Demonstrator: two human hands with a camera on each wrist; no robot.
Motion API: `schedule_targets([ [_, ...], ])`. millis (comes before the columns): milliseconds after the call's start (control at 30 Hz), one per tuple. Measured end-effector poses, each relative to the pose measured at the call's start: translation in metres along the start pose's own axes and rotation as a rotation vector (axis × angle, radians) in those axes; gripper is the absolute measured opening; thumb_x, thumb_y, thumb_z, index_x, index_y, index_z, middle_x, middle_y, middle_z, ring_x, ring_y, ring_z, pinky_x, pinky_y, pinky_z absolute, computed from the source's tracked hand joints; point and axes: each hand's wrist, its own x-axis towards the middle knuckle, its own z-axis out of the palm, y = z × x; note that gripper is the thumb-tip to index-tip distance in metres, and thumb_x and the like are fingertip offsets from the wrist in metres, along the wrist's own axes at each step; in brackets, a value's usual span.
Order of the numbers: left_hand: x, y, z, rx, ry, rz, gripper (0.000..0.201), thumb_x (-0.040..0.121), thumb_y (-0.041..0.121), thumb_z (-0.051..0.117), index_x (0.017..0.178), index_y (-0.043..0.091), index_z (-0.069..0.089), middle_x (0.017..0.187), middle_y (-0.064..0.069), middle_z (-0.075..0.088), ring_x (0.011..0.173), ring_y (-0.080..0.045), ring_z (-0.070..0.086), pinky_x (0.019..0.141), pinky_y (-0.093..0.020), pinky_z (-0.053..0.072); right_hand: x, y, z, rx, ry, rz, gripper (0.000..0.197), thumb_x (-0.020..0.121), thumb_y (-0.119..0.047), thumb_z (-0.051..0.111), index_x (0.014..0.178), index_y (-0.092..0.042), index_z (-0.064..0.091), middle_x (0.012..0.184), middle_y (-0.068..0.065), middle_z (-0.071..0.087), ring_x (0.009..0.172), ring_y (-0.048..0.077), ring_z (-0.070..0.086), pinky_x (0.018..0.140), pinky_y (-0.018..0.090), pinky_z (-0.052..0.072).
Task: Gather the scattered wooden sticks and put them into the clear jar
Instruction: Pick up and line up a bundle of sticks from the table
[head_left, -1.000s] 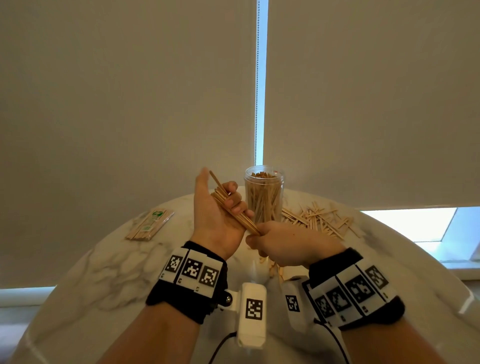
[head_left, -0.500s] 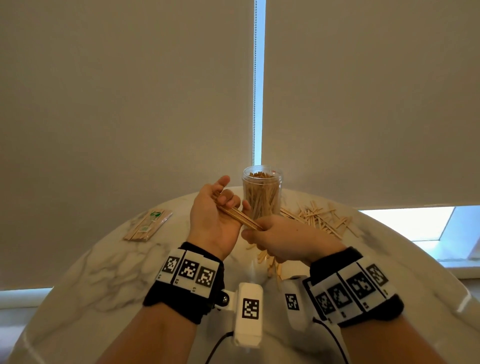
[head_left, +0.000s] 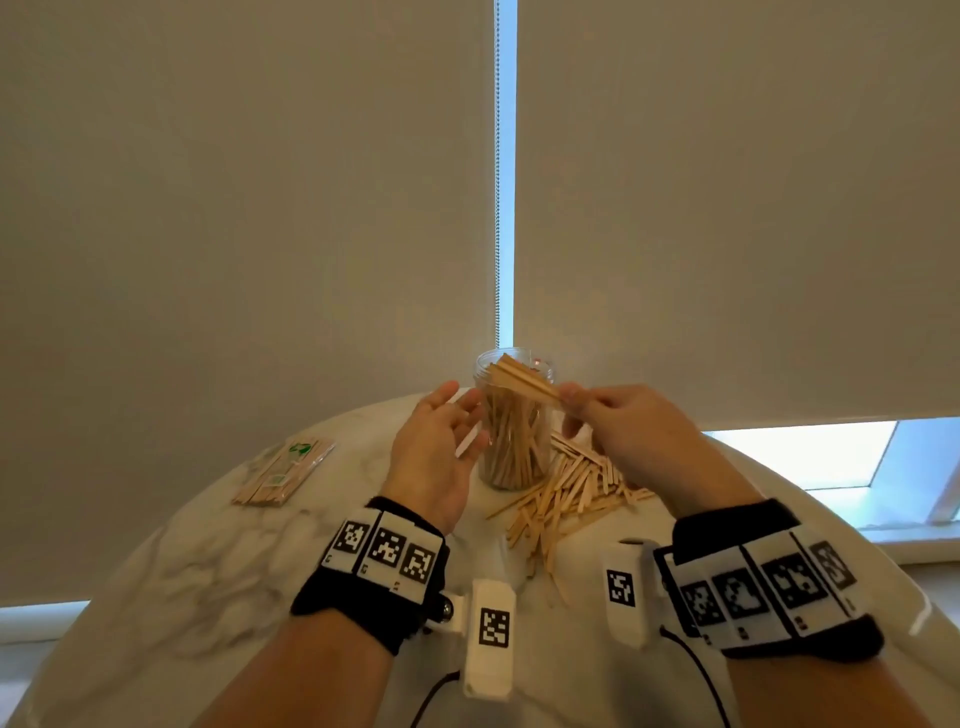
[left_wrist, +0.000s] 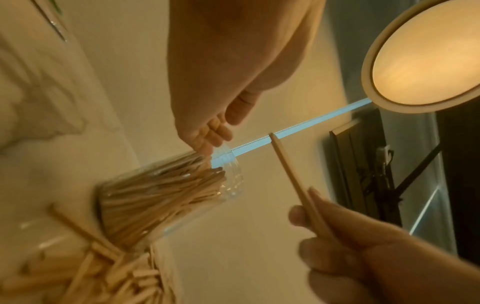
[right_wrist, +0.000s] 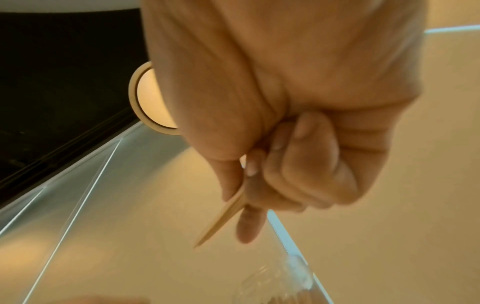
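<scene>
A clear jar (head_left: 514, 441) packed with wooden sticks stands upright at the far middle of the marble table (head_left: 171, 561). My right hand (head_left: 571, 402) pinches a small bundle of sticks (head_left: 522, 376), held slanted over the jar's mouth. The wrist views show the same bundle (left_wrist: 293, 181) (right_wrist: 223, 218) between thumb and fingers. My left hand (head_left: 457, 415) is open with relaxed fingers just left of the jar (left_wrist: 166, 197), holding nothing. A pile of loose sticks (head_left: 566, 493) lies on the table to the right of and in front of the jar.
A wrapped pack of sticks (head_left: 283, 473) lies at the far left of the table. Closed roller blinds (head_left: 260, 208) hang right behind the table. A round lit ceiling lamp (left_wrist: 426, 55) shows in the wrist views.
The bundle passed from both hands to my right hand alone and rose over the jar's mouth. My left hand let go and opened beside the jar.
</scene>
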Motion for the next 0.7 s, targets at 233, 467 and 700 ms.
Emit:
schedule_targets([
  [233, 0.048, -0.008, 0.017, 0.782, -0.109, 0.070, 0.145, 0.052, 0.045, 0.093, 0.157, 0.029, -0.006, 0.157, -0.005, 0.032, 0.141, -0.026, 0.034, 0.116, -0.051, 0.030, 0.047, -0.028, -0.025, -0.460, 0.207, -0.095, 0.039, 0.102, -0.048, 0.046, 0.094, -0.020, 0.073, 0.068, -0.003, 0.060, 0.063, 0.013, 0.054, 0.056, 0.027, 0.034],
  [467, 0.072, -0.017, 0.021, 0.819, -0.106, 0.133, 0.110, 0.071, 0.023, 0.089, 0.154, 0.020, 0.017, 0.139, -0.003, 0.053, 0.119, -0.019, 0.054, 0.095, -0.027, 0.043, 0.123, -0.075, -0.006, -1.160, -0.154, -0.357, 0.028, 0.097, -0.034, 0.058, 0.117, -0.021, 0.072, 0.112, -0.002, 0.071, 0.102, 0.022, 0.065, 0.090, 0.036, 0.054],
  [700, 0.079, -0.025, 0.011, 0.882, -0.080, 0.187, 0.095, 0.077, 0.007, 0.080, 0.150, 0.027, 0.023, 0.125, 0.000, 0.060, 0.116, -0.021, 0.060, 0.095, -0.032, 0.049, 0.154, -0.083, 0.035, -1.314, -0.392, -0.265, 0.018, 0.097, -0.024, 0.060, 0.094, -0.009, 0.069, 0.092, 0.007, 0.064, 0.082, 0.019, 0.053, 0.077, 0.028, 0.046],
])
